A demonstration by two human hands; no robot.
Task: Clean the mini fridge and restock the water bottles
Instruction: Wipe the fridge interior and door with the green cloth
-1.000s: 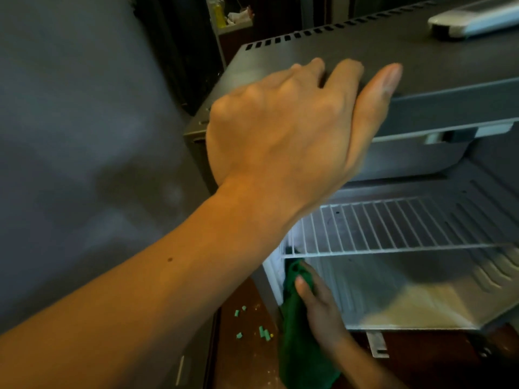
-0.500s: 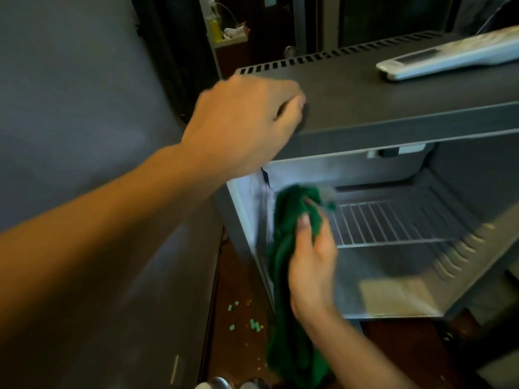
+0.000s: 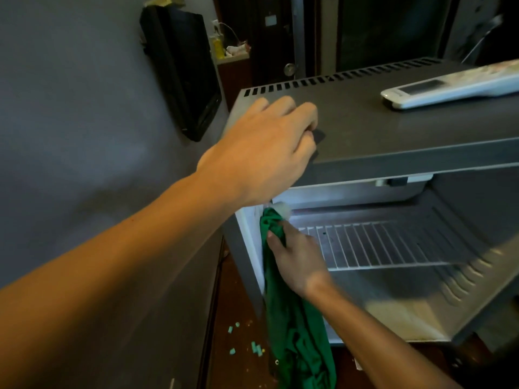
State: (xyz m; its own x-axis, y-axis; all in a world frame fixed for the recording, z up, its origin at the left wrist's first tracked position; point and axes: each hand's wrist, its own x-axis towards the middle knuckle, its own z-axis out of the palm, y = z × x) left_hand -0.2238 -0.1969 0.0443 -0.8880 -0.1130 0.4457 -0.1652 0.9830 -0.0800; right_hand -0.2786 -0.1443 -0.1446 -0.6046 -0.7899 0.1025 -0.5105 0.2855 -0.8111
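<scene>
The grey mini fridge (image 3: 393, 136) stands open, its inside empty of bottles, with a white wire shelf (image 3: 393, 245) across the middle. My left hand (image 3: 264, 153) lies on the fridge's top front-left corner, fingers curled on it. My right hand (image 3: 297, 254) is shut on a green cloth (image 3: 297, 341). It presses the cloth's upper end against the inner left wall, just above the shelf's left end, while the rest of the cloth hangs down past the fridge's bottom edge. No water bottle is in view.
A white remote control (image 3: 449, 88) lies on the fridge top at the right. A grey wall (image 3: 70, 136) runs close along the left, with a black flat object (image 3: 182, 71) leaning on it. Small green bits (image 3: 252, 346) lie on the dark brown floor beside the fridge.
My right hand has carried the green cloth from the bottom left of the interior up to the top of the left wall. My left hand went from flat to curled on the corner.
</scene>
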